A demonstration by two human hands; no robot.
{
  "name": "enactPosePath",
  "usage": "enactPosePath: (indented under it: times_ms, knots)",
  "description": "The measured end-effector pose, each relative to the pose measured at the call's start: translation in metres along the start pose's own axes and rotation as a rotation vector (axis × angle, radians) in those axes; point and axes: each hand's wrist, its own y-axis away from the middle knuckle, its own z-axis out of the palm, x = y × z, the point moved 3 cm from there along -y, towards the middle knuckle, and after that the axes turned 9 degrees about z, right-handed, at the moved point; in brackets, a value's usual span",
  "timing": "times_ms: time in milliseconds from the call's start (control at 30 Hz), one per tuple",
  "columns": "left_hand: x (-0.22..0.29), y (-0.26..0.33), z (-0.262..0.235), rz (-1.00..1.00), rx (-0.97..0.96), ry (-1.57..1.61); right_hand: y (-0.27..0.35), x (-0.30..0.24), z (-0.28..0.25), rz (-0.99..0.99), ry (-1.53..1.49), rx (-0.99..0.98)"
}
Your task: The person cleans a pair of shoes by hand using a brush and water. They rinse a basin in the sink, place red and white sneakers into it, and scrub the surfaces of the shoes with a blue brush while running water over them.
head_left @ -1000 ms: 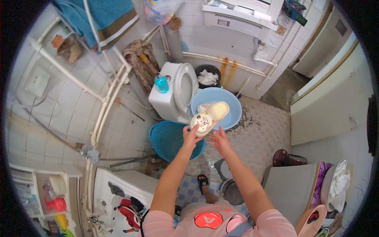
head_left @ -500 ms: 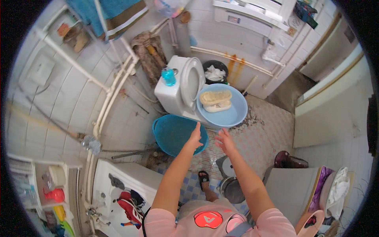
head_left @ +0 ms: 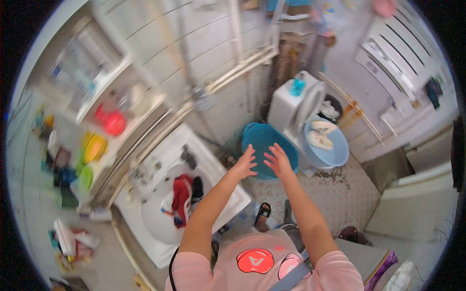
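Observation:
Both hands are raised in front of me, fingers spread, holding nothing. My left hand [head_left: 244, 164] hangs over the near left edge of a teal plastic tub [head_left: 286, 140]. My right hand [head_left: 280, 162] is above the same tub, a short way from the left. I cannot tell whether either touches it. Right of the tub, a light blue basin [head_left: 338, 156] holds a pair of cream-coloured shoes [head_left: 320, 140]. To my left, a white sink [head_left: 158, 228] contains a red and white item [head_left: 182, 199] and dark cloth [head_left: 196, 189].
A white toilet [head_left: 281, 106] with a blue bottle [head_left: 297, 86] on it stands behind the tubs. Beside it is a black bin [head_left: 332, 109]. Shelves [head_left: 145, 109] with a red container [head_left: 111, 121] are left of the sink. Pipes [head_left: 242, 68] run along the wall.
My view has swung left, so the sink and shelves show more fully. Both hands turned along with it and remain empty, fingers spread, now over the teal tub's near side.

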Motion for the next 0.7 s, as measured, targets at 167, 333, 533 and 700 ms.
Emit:
enactPosePath:
  times_ms: [167,333,533,700]
  knots:
    - [0.000,0.091,-0.089,0.070,0.123,0.109,0.013,0.065,0.104,0.099,0.070,-0.130]
    - [-0.005,0.180,-0.166,0.155,0.211,0.168,0.022,0.143,0.170,0.185,0.164,-0.246]
    - [-0.020,0.243,-0.246,0.365,0.388,-0.086,0.039,0.216,0.213,0.249,0.294,-0.229]
    - [-0.025,0.289,-0.273,0.468,0.585,-0.832,0.049,0.261,0.216,0.343,0.482,-0.172]
